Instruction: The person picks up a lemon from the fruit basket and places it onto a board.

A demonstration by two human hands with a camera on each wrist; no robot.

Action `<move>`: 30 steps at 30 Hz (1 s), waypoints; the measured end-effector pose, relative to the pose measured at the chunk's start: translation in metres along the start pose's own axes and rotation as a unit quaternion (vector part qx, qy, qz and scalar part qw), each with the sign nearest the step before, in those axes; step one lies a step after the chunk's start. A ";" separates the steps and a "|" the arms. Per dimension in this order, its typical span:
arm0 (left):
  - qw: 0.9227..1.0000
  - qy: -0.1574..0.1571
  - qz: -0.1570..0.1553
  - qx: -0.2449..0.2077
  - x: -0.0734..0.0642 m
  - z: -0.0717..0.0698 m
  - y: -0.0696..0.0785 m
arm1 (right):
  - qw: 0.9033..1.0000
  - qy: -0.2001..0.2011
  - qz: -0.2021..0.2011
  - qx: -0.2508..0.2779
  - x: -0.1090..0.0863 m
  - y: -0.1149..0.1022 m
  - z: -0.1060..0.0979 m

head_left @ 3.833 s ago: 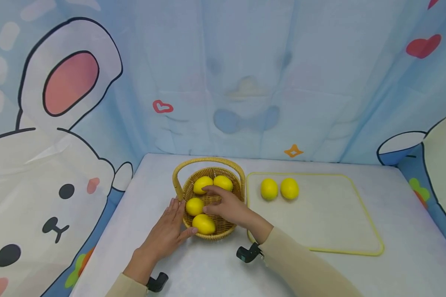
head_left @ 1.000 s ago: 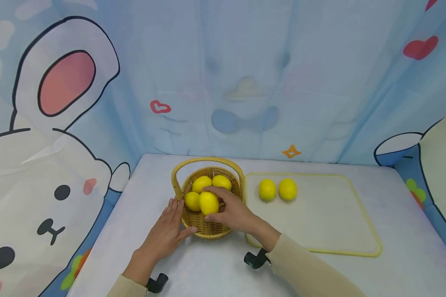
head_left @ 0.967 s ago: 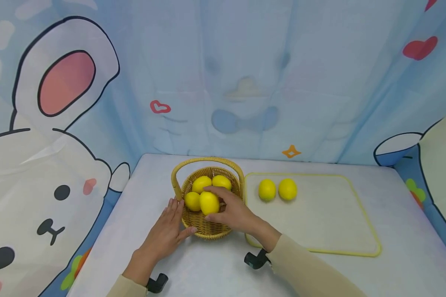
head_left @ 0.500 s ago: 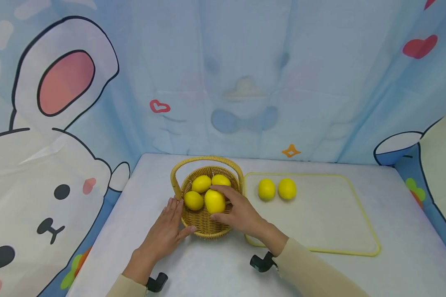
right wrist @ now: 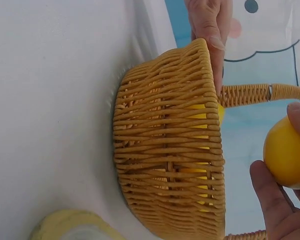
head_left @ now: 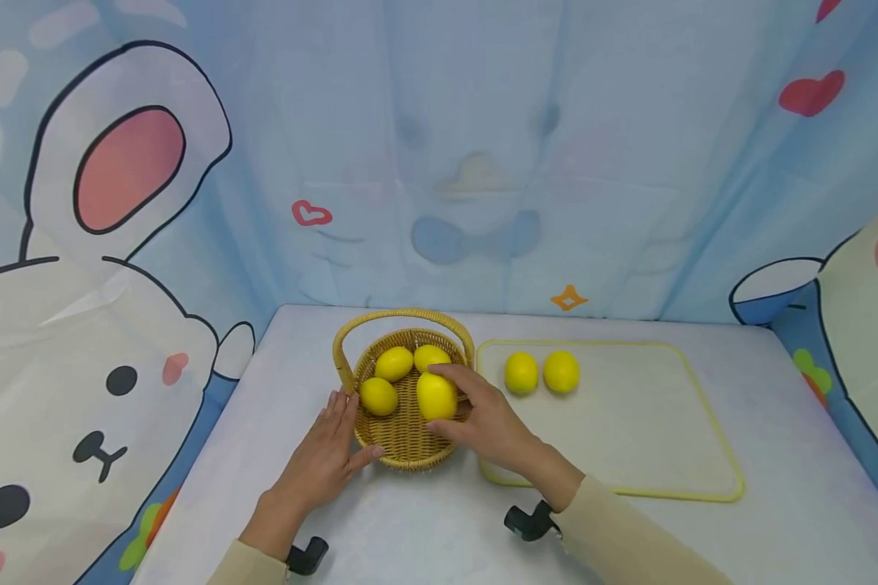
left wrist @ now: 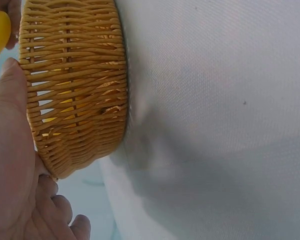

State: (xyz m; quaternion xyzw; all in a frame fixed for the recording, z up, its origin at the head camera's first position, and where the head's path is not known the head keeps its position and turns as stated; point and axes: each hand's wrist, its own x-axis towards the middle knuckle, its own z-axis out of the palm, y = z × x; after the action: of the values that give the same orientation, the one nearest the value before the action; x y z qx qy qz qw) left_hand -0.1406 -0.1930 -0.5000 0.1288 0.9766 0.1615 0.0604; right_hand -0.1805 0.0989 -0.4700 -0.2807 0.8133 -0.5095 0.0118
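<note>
A wicker basket (head_left: 408, 445) with a tall handle stands on the table, and three lemons lie inside it: a back-left lemon (head_left: 393, 363), a back-right lemon (head_left: 429, 356) partly covered by fingers, and a left lemon (head_left: 378, 396). My right hand (head_left: 496, 426) pinches another lemon (head_left: 436, 396) between thumb and fingers, above the basket's right side. In the right wrist view that lemon (right wrist: 287, 152) is clear of the rim. My left hand (head_left: 320, 465) rests against the basket's left side, fingers extended, its thumb (left wrist: 10, 75) touching the rim in the left wrist view.
Right of the basket lies a pale board (head_left: 615, 431) with a yellow edge. On its upper left sit two lemons side by side, a left one (head_left: 521, 373) and a right one (head_left: 561, 371). A printed curtain (head_left: 475, 162) hangs behind the white table (head_left: 410, 528).
My right hand, earlier reaching in the basket, has lifted the front lemon out from among the others and carried it rightward. My left hand stays at the basket's side.
</note>
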 end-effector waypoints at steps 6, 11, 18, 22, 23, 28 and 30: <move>1.000 -0.002 0.004 0.000 0.000 0.000 -0.001 | 1.000 0.017 -0.016 -0.015 -0.009 0.000 -0.011; 1.000 -0.003 0.008 0.000 0.000 -0.001 -0.001 | 0.999 0.025 -0.012 -0.026 -0.020 0.002 -0.023; 1.000 -0.005 0.006 0.002 -0.001 -0.003 0.000 | 0.996 0.058 -0.017 -0.058 -0.037 0.011 -0.046; 1.000 -0.006 0.007 0.002 -0.001 -0.003 0.000 | 0.992 0.088 -0.011 -0.085 -0.047 0.019 -0.064; 1.000 -0.007 0.007 0.002 -0.001 -0.003 0.000 | 0.991 0.097 -0.008 -0.091 -0.049 0.022 -0.069; 1.000 -0.008 0.007 -0.001 -0.001 -0.004 0.001 | 0.983 0.139 0.022 -0.116 -0.058 0.036 -0.094; 1.000 -0.005 0.009 -0.001 -0.001 -0.003 0.001 | 0.979 0.153 0.035 -0.128 -0.062 0.043 -0.105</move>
State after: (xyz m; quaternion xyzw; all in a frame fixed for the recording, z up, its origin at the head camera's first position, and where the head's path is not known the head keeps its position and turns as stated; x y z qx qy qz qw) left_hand -0.1399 -0.1934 -0.4968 0.1383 0.9748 0.1628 0.0643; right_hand -0.1794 0.2280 -0.4725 -0.1697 0.8733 -0.4375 -0.1310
